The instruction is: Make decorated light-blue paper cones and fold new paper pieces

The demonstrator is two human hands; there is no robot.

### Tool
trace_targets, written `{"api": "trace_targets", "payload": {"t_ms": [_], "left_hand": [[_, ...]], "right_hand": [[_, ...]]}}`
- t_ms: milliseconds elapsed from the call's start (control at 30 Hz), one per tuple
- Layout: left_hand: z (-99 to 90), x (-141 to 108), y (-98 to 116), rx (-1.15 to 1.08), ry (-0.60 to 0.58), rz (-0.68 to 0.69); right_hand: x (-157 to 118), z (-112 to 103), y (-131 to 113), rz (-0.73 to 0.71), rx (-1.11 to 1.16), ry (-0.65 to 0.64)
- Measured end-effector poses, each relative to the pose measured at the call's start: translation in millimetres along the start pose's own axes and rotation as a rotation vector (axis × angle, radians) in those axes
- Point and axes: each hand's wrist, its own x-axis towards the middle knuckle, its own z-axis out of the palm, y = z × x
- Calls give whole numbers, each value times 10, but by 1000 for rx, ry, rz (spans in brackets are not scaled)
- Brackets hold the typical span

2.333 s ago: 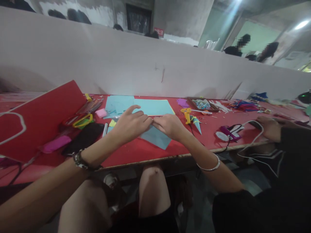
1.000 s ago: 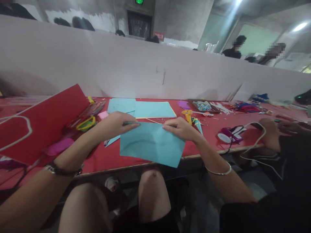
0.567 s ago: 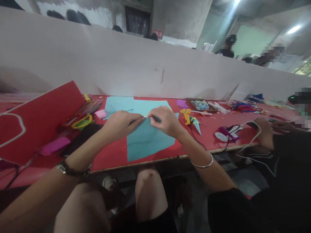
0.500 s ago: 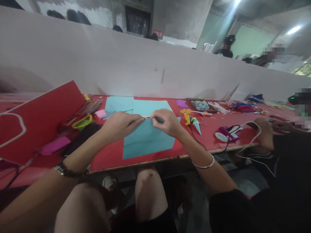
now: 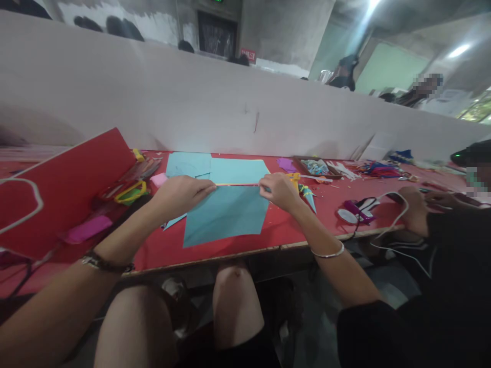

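Note:
A blue sheet of paper (image 5: 226, 217) is held up by its far edge in front of me, its lower part reaching towards the table's front. My left hand (image 5: 187, 197) pinches that edge at the left corner. At the other end, my right hand (image 5: 279, 193) closes on the right corner, and the edge runs straight between the two. A thin pale line shows along this edge. Behind it lie more light blue sheets (image 5: 240, 169) on the red table. Just right of my right hand are a yellow glue gun (image 5: 294, 180), partly hidden, and a small blue cone (image 5: 309, 199).
On the left stand a red board (image 5: 76, 189), a pink pouch (image 5: 88, 229) and a yellow-green item (image 5: 132, 193). A brown tray (image 5: 318, 167) of small pieces lies at the back right, with a purple device (image 5: 360, 210) nearer. A co-worker's arm (image 5: 414, 209) rests farther right.
My hands have moved apart along the sheet's far edge, the left hand leftwards and the right hand rightwards. The sheet has shifted slightly left. The dark item by my right fingers no longer shows.

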Motion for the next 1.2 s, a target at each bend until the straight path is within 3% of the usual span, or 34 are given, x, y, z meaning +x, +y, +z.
{"api": "trace_targets", "payload": {"t_ms": [67,167,233,367,500,633,767,933,1067,1200], "left_hand": [[-11,-2,-32,1,4,2],[-73,-10,-66,-40,5,3],[-117,-22,-88,-75,13,1],[-134,-52,-105,-32,34,19],[-99,-17,64,124,241,105],[-108,113,318,170,311,164],[-90,188,373,94,327,187],[7,140,234,227,292,158],[55,20,-28,322,241,73],[153,-149,-391,126,177,-196]], "right_hand": [[55,-47,-30,76,-44,16],[123,-115,-154,157,55,140],[142,-132,-238,95,161,152],[147,-113,-329,-28,142,29],[188,-147,-449,-32,120,0],[244,-254,-605,-73,156,44],[220,-295,-611,-63,260,39],[109,-236,-507,-34,334,27],[-17,-220,-387,17,335,46],[-149,-229,-214,139,472,145]]}}
